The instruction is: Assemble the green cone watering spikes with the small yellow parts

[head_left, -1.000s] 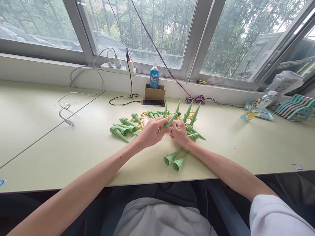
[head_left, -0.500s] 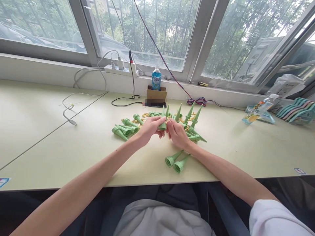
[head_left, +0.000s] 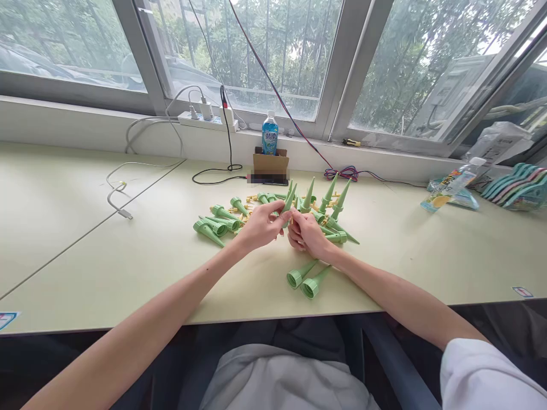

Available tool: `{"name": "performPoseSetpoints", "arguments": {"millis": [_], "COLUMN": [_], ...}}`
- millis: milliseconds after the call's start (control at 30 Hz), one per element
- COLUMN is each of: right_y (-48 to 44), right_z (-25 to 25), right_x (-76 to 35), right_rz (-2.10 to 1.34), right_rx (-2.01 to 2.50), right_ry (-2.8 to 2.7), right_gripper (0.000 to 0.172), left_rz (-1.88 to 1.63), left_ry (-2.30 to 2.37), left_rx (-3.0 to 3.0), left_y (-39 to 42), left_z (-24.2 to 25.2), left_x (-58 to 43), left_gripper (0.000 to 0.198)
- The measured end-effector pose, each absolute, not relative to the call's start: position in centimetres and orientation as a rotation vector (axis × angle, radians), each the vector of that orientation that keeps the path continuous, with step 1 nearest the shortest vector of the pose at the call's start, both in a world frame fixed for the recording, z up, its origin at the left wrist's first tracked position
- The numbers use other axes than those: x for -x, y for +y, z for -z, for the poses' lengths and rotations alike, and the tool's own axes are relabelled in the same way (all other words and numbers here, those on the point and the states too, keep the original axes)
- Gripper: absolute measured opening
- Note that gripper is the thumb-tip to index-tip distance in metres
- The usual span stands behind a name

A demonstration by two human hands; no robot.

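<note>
My left hand (head_left: 265,224) is closed around a green plastic watering spike (head_left: 289,200), its tip pointing up and leaning slightly right. Against the side of that spike, my right hand (head_left: 306,230) pinches with thumb and forefinger; whatever is between them is mostly hidden. Behind the hands, several green spikes stand upright, among them one spike (head_left: 341,200) at the right. Others lie to the left, such as a spike (head_left: 208,233) with its tip toward me. Small yellow parts (head_left: 244,218) are scattered among them. Two loose spikes (head_left: 310,287) lie near the front edge, threaded openings facing me.
A blue-labelled bottle (head_left: 269,134) stands in a cardboard box (head_left: 270,164) by the window sill. Cables and a power strip (head_left: 205,120) are at the back left. Farther right are a tilted clear bottle (head_left: 452,185) and a stack of hangers (head_left: 515,188).
The held spike has turned from upright, opening toward me, to leaning right with its opening hidden. My right fingers have curled in more tightly beside it.
</note>
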State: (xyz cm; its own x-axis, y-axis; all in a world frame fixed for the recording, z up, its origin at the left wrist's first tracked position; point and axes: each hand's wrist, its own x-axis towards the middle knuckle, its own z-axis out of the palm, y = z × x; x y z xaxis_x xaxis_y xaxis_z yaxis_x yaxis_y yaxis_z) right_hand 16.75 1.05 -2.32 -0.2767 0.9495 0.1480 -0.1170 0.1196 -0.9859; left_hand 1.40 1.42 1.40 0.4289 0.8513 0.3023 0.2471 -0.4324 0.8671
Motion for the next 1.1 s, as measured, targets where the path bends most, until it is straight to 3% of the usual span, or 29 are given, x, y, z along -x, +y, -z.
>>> {"name": "performPoseSetpoints", "arguments": {"millis": [167, 333, 467, 633, 1100], "right_y": [1.4, 1.2, 0.7, 0.3, 0.7], "right_z": [2.6, 2.7, 2.0, 1.5, 2.6], "right_x": [-16.9, -16.6, -16.7, -17.0, -17.1], "right_rz": [-1.320, -0.871, -0.639, -0.578, -0.388], "right_rx": [0.908, 1.000, 1.011, 0.926, 0.920], "right_ry": [-1.436, -1.643, -1.718, -1.844, -1.803], "right_gripper": [0.059, 0.057, 0.046, 0.037, 0.047], "left_rz": [-1.011, -0.960, -0.914, -0.890, -0.895], "left_ry": [1.001, 0.928, 0.840, 0.796, 0.709], "left_rx": [-1.999, -1.741, -1.443, -1.242, -1.318], "left_y": [1.6, 1.6, 1.6, 1.6, 1.0], "left_z": [-1.2, -1.8, -2.5, -2.8, -2.2], "left_x": [-1.4, -1.5, -1.4, -1.1, -1.3], "left_gripper": [0.036, 0.038, 0.035, 0.029, 0.034]}}
